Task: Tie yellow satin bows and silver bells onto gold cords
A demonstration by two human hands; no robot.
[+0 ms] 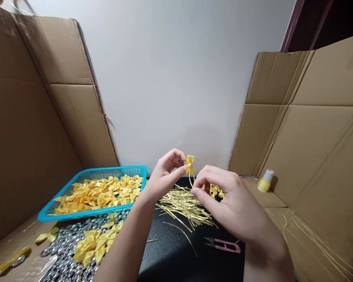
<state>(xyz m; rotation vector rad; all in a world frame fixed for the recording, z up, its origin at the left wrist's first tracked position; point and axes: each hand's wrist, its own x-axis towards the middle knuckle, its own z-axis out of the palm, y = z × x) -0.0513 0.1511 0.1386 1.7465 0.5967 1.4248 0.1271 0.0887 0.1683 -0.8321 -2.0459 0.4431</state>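
Observation:
My left hand (164, 176) is raised above the table, its fingers pinched on a small yellow satin bow (190, 164) together with a tiny silver piece. My right hand (223, 199) is close beside it, thumb and forefinger pinched on a thin gold cord (191, 181) that hangs from the bow. Below the hands lies a heap of cut gold cords (185, 205) on a black mat (170, 254). A blue mesh basket (94, 172) at the left holds many yellow bows.
Loose yellow bows (91, 244) lie on a spread of silver beads (61, 250) at the front left. Pink thread snips (223, 245) rest on the mat. A yellow thread spool (265, 181) stands at the right. Cardboard walls (312, 137) close in both sides.

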